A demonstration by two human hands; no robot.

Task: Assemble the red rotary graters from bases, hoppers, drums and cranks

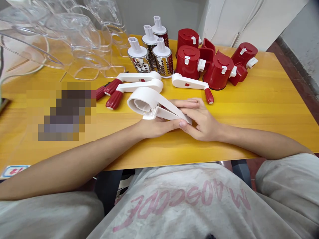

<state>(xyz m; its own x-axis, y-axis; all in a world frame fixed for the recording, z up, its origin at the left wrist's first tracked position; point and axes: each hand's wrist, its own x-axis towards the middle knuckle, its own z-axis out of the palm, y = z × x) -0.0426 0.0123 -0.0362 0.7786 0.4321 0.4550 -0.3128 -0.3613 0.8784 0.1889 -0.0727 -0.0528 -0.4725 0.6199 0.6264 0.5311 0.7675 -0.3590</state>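
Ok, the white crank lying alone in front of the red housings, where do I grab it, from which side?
By its red knob, from the near side. That end of the crank points toward you, beyond the right hand, with bare table around it; the hub end lies close to the red housings and metal drums. Free the right hand from the white ring piece first.

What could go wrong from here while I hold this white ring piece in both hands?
1. The white ring piece is gripped by its thin arm between left hand and right hand; twisting might pinch fingers or crack it.
2. The crank handles lie just behind it; a forward push could knock them into the grater drums.
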